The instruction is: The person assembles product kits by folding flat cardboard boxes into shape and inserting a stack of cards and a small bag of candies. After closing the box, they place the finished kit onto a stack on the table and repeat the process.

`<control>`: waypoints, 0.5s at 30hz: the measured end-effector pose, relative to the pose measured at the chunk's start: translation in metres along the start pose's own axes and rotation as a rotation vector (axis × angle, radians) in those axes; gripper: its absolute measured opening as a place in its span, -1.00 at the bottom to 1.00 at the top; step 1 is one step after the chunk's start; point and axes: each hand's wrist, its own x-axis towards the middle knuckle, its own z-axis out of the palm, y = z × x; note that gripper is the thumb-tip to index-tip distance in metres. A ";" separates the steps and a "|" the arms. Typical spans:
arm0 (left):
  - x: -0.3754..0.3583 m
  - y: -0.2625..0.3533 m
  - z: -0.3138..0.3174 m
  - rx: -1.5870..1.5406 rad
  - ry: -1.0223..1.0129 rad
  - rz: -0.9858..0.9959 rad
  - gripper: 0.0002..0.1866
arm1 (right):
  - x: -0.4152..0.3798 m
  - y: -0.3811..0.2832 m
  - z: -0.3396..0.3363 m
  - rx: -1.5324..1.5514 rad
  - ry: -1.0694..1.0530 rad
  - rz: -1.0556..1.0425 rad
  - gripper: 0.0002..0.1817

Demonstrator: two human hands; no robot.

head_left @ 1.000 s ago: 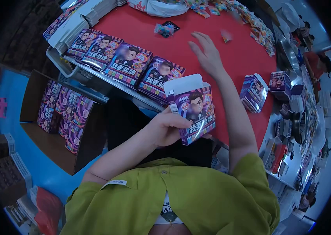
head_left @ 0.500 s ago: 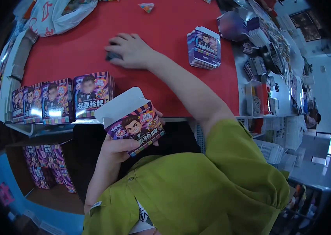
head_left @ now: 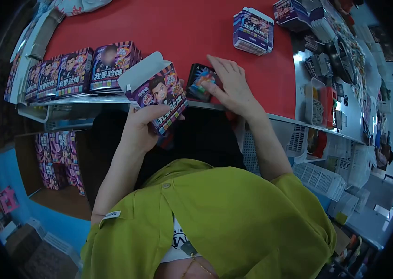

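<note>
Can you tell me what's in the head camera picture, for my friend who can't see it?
A person in a green shirt holds an open purple card box in the left hand, while the right hand rests on a dark card pack at the edge of a red table. More purple boxes stand in a row on the left.

Open purple box (head_left: 163, 95) in left hand (head_left: 143, 125), right hand (head_left: 233, 88) on dark card pack (head_left: 201, 81).

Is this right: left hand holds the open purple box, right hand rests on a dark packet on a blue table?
Not quite: the table is red, not blue, as the head view shows. The left hand does hold the open purple box, and the right hand rests on the dark packet.
</note>
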 end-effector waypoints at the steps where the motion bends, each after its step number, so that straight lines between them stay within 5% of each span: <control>1: 0.000 -0.001 -0.002 0.022 0.032 -0.001 -0.49 | -0.002 0.000 -0.002 -0.069 -0.067 0.041 -0.29; 6: -0.003 -0.004 0.005 0.043 0.062 -0.014 -0.53 | 0.004 -0.004 0.000 -0.155 -0.169 0.096 -0.22; 11: -0.004 -0.002 0.004 0.077 0.087 -0.012 -0.52 | 0.024 0.007 -0.006 0.016 -0.281 0.304 -0.38; 15: -0.003 -0.001 0.001 0.072 0.111 -0.059 -0.51 | 0.019 0.012 -0.005 0.186 -0.206 0.278 -0.47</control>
